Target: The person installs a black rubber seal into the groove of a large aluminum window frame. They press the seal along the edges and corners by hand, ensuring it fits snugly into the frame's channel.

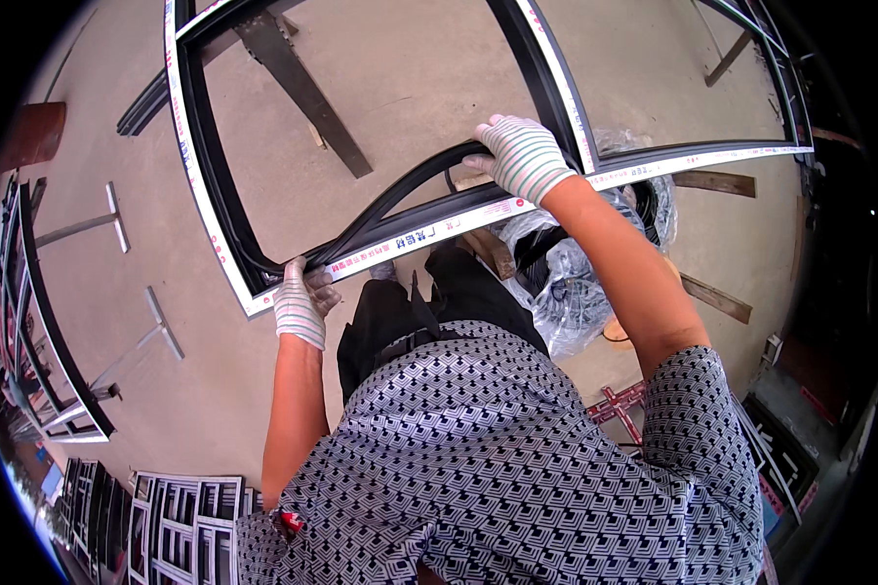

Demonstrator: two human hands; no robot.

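Observation:
A large window frame, black with white printed film along its faces, lies in front of me. A black rubber seal strip runs along its near bar, seated low at the left corner and bowed up and away toward the right. My left hand, in a white striped glove, closes over the strip at the near left corner, its thumb on the inner edge. Farther right, my right hand, gloved alike, grips the raised part of the strip above the near bar. Its fingertips are partly hidden.
Below the frame's near bar, clear plastic wrapping holds coiled black strip. A dark support beam shows through the opening. Wooden legs stick out at right. Metal stands and stacked frames are at left.

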